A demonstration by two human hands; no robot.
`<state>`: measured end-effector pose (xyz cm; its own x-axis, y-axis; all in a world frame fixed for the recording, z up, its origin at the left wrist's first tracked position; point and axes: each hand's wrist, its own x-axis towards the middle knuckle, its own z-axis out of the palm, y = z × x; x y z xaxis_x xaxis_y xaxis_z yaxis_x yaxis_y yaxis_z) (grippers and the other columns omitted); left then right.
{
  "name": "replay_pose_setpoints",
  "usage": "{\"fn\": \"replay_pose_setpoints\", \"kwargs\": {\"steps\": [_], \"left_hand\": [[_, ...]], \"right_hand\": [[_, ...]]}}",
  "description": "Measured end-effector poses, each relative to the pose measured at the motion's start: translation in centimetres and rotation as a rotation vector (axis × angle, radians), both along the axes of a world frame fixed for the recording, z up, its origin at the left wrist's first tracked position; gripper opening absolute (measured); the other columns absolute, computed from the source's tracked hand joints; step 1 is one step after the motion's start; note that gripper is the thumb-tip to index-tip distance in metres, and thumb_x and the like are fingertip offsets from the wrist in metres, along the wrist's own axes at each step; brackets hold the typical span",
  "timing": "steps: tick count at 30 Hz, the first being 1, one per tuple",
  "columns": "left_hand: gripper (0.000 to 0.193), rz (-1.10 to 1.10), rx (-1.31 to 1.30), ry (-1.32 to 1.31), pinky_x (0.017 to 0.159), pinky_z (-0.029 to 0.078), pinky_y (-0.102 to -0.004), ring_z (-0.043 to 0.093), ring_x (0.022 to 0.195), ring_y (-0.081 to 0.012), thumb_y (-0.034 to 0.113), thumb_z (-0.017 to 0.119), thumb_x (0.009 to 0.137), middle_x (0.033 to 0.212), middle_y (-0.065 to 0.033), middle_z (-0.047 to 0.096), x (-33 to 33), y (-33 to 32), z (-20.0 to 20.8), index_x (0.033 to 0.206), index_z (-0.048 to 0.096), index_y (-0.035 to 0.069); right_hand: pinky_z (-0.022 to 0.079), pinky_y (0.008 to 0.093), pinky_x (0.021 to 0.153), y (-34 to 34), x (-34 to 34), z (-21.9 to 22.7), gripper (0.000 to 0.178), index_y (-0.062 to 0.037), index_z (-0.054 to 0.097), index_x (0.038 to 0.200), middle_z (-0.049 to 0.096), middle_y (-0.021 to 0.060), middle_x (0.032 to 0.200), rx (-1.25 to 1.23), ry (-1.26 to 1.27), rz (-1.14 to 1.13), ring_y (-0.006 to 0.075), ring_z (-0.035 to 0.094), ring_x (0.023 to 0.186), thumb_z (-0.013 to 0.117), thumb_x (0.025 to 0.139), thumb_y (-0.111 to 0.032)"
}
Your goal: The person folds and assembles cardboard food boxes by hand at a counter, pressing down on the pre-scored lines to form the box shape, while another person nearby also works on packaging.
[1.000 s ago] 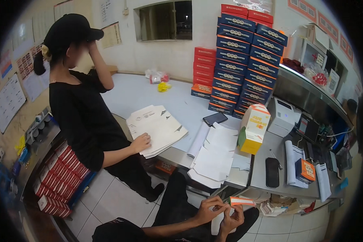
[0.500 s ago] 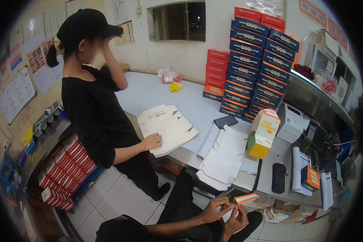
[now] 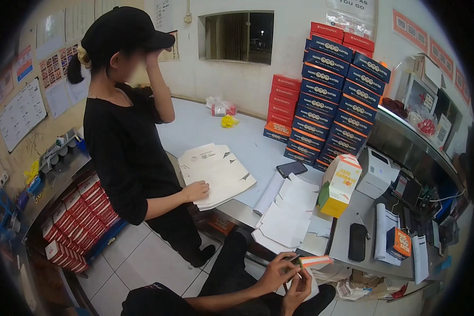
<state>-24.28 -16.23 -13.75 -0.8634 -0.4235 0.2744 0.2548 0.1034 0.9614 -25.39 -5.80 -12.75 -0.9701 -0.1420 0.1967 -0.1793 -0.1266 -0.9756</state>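
1. Tiled floor (image 3: pixel 127 249) lies below the near edge of the desk (image 3: pixel 247 142), a likely landing place for anything dropped.
2. Just off that edge, the left hand (image 3: pixel 275 275) and right hand (image 3: pixel 297 289) pinch a small striped strip (image 3: pixel 317 260) near its green end; a loosened pinch could drop it.
3. White card sheets (image 3: pixel 288 213) seem to overhang the near edge; a brush past could knock them off.
4. Toward the far edge, the tall box stack (image 3: pixel 324 92) could topple if bumped.
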Motion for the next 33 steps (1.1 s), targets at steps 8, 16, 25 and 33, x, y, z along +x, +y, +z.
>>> {"fn": "replay_pose_setpoints", "kwargs": {"steps": [8,16,25,33], "left_hand": [[0.024,0.006,0.033,-0.081,0.069,0.048,-0.0265,0.060,0.082,-0.0121,0.008,0.072,0.086,0.104,-0.0092,0.067,-0.3,-2.3,-2.3,0.108,0.064,0.003],[0.018,0.190,-0.058,-0.019,0.062,0.041,-0.0273,0.045,0.066,-0.0120,0.008,0.076,0.081,0.082,-0.0040,0.060,-0.3,-2.3,1.0,0.092,0.064,0.002],[0.007,-0.035,-0.156,-0.184,0.074,0.047,-0.0291,0.058,0.082,-0.0103,0.003,0.065,0.089,0.089,-0.0084,0.067,0.1,-2.1,1.3,0.093,0.064,-0.002],[0.009,-0.015,-0.240,0.035,0.060,0.040,-0.0240,0.058,0.070,-0.0103,0.002,0.074,0.083,0.081,-0.0069,0.068,1.0,-0.1,0.5,0.088,0.069,-0.003]], "right_hand": [[0.028,0.0459,0.107,0.3,-0.4,-0.9,0.045,0.0034,0.053,0.120,0.047,0.0181,0.123,0.566,0.404,0.022,0.0360,0.043,0.121,0.069,0.079,-0.004],[0.052,0.0293,0.076,3.9,-2.7,-0.1,0.016,0.0071,0.064,0.100,0.068,0.0122,0.081,0.394,0.178,-0.353,0.0187,0.063,0.073,0.063,0.090,-0.005],[0.056,0.0327,0.078,3.4,-2.3,0.7,0.014,0.0006,0.070,0.096,0.072,0.0130,0.100,0.412,0.357,-0.034,0.0232,0.071,0.089,0.064,0.085,0.007],[0.055,0.0332,0.082,3.0,-1.2,0.8,0.012,0.0026,0.070,0.098,0.071,0.0139,0.107,0.133,0.184,-0.088,0.0228,0.069,0.096,0.066,0.087,-0.001]]}}
